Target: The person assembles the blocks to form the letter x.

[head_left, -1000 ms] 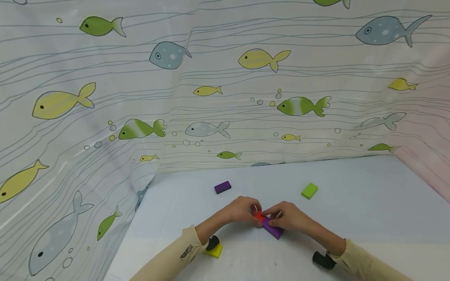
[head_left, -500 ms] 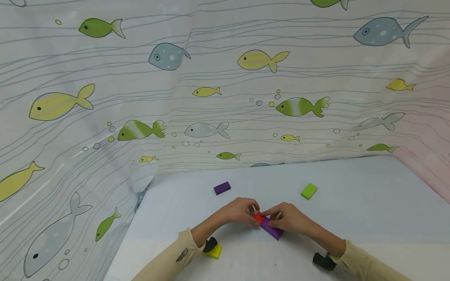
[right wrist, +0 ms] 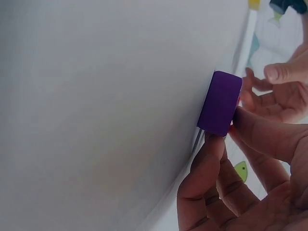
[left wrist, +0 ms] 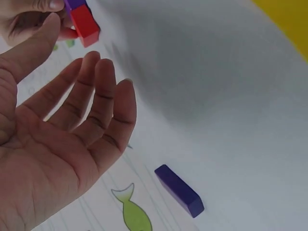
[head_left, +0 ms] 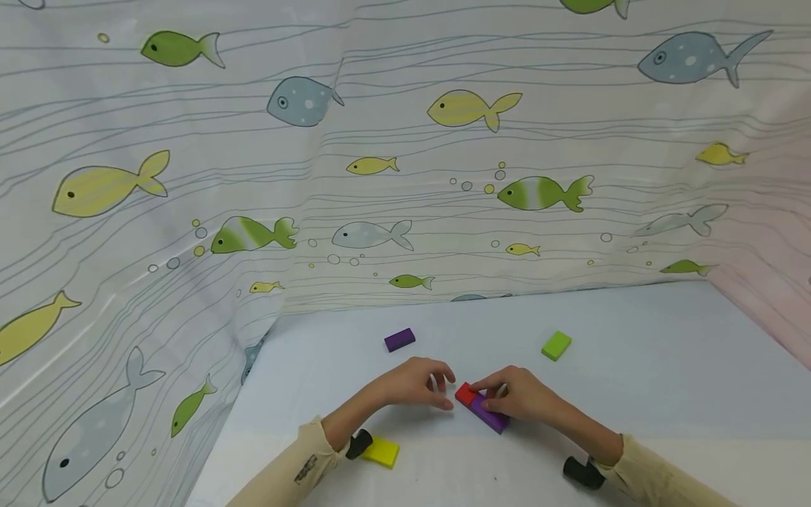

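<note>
My right hand (head_left: pixel 522 394) holds a purple block (head_left: pixel 491 415) between thumb and fingers, low over the white table. A red block (head_left: pixel 465 394) lies in line with it at the far-left end, the index fingertip right at its edge. In the right wrist view the thumb and a finger pinch the purple block (right wrist: pixel 221 103) along its sides. My left hand (head_left: pixel 415 384) is apart from the blocks, just left of the red one. Its palm shows in the left wrist view, fingers loosely bent around nothing, near the red block (left wrist: pixel 85 26).
Behind my left hand lies a dark purple block (head_left: pixel 400 340), and a lime green block (head_left: pixel 556 346) sits farther right. A yellow block (head_left: pixel 382 453) lies beside my left wrist. A fish-patterned curtain (head_left: pixel 405 204) hangs along the table's back and left.
My left hand has let go of the red block and moved left, uncovering more of the red and yellow blocks. The right hand keeps its grip in about the same place.
</note>
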